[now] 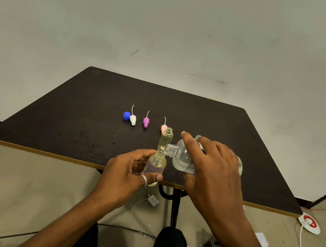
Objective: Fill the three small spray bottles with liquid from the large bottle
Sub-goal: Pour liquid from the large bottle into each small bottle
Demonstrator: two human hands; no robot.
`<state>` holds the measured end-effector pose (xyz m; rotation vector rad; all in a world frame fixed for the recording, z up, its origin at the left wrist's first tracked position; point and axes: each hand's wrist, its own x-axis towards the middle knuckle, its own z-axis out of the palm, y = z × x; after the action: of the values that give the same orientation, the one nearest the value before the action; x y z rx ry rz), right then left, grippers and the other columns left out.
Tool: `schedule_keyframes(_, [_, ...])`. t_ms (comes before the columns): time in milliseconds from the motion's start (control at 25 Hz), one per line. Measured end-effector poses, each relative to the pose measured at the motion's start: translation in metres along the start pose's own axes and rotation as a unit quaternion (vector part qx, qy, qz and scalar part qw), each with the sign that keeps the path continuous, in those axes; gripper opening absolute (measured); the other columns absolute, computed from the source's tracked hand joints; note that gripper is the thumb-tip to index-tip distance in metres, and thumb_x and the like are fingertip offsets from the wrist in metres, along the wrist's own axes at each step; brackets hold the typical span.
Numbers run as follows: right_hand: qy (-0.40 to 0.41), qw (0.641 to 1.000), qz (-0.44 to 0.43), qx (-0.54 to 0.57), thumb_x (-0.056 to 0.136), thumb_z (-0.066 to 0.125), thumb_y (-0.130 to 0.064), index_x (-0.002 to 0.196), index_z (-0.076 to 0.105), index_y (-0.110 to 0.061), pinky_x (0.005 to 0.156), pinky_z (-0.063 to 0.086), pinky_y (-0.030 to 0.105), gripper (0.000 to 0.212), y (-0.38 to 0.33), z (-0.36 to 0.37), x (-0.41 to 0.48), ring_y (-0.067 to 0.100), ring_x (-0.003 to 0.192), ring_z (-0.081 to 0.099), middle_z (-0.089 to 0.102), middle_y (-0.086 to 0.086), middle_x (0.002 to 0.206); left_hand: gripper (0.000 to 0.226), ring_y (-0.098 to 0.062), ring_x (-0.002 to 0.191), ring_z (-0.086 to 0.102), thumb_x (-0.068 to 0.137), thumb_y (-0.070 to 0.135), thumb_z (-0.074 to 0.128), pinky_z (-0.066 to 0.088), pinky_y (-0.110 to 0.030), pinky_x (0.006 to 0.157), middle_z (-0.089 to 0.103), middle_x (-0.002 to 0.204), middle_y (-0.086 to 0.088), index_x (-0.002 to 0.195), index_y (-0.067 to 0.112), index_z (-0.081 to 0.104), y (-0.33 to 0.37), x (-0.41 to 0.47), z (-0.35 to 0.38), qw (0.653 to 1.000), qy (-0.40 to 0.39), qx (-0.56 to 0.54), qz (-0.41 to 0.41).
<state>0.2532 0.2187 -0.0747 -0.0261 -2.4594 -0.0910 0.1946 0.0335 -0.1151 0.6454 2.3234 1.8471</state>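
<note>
Just below the centre of the frame, the left hand [127, 169] is extending from the lower left, its fingers [145, 153] and thumb curling round a small clear bottle with a pale yellowish tint [156, 164] and holding it upright at the near edge of the dark brown surface [72, 111]. The right hand [214, 171] is extending from the lower right, palm down, gripping a large clear labelled bottle [183, 158] from above. It is tipping that bottle on its side, so the threaded neck is pointing toward the left of the frame and its mouth is sitting right at the held bottle's open mouth. A second uncapped small bottle [166, 138] is standing just behind them, and a third small bottle's neck [198, 138] is showing above the right hand. Further up and left, a round blue cap [126, 115], a white spray top [133, 119], a purple spray top [146, 122] and a pink spray top [164, 127] are lying in a row.
</note>
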Motion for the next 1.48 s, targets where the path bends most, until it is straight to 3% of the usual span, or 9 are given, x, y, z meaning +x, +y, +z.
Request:
schedule_keyframes(200, [-0.002, 1.0, 0.0, -0.003, 0.039, 0.097, -0.028, 0.128, 0.057, -0.02, 0.082, 0.051, 0.055, 0.098, -0.0007, -0.0004, 0.0003, 0.039, 0.101, 0.064, 0.067, 0.015, 0.113, 0.053, 0.007, 0.101, 0.066, 0.074, 0.019, 0.084, 0.053, -0.011, 0.086, 0.073, 0.109, 0.018, 0.122, 0.032, 0.066, 0.0002, 0.0001, -0.0001, 1.0, -0.001, 0.001, 0.0])
schedule_keyframes(1040, [-0.016, 1.0, 0.01, 0.006, 0.045, 0.095, -0.028, 0.131, 0.056, -0.021, 0.085, 0.051, 0.054, 0.095, -0.0009, -0.0003, -0.0004, 0.038, 0.104, 0.063, 0.067, 0.013, 0.116, 0.056, 0.004, 0.104, 0.067, 0.074, 0.019, 0.085, 0.054, -0.013, 0.087, 0.073, 0.112, 0.015, 0.125, 0.027, 0.065, -0.0017, 0.0005, -0.0001, 1.0, -0.001, -0.002, 0.0])
schedule_keyframes(1320, [-0.039, 0.998, 0.022, 0.048, 0.053, 0.092, -0.026, 0.136, 0.05, -0.024, 0.088, 0.051, 0.052, 0.093, 0.0002, 0.0007, -0.001, 0.034, 0.107, 0.061, 0.065, 0.009, 0.12, 0.053, 0.001, 0.102, 0.069, 0.074, 0.016, 0.085, 0.055, -0.017, 0.088, 0.074, 0.109, 0.014, 0.123, 0.026, 0.068, -0.0023, 0.001, -0.0006, 1.0, 0.005, -0.013, 0.004])
schedule_keyframes(1480, [-0.065, 0.991, 0.039, 0.114, 0.06, 0.089, -0.025, 0.139, 0.047, -0.025, 0.09, 0.051, 0.051, 0.09, 0.0014, 0.0, -0.0002, 0.032, 0.111, 0.059, 0.064, 0.007, 0.124, 0.052, 0.005, 0.101, 0.067, 0.074, 0.015, 0.085, 0.052, -0.009, 0.083, 0.074, 0.107, 0.017, 0.121, 0.03, 0.067, -0.001, 0.0006, -0.0004, 1.0, 0.002, -0.015, 0.005])
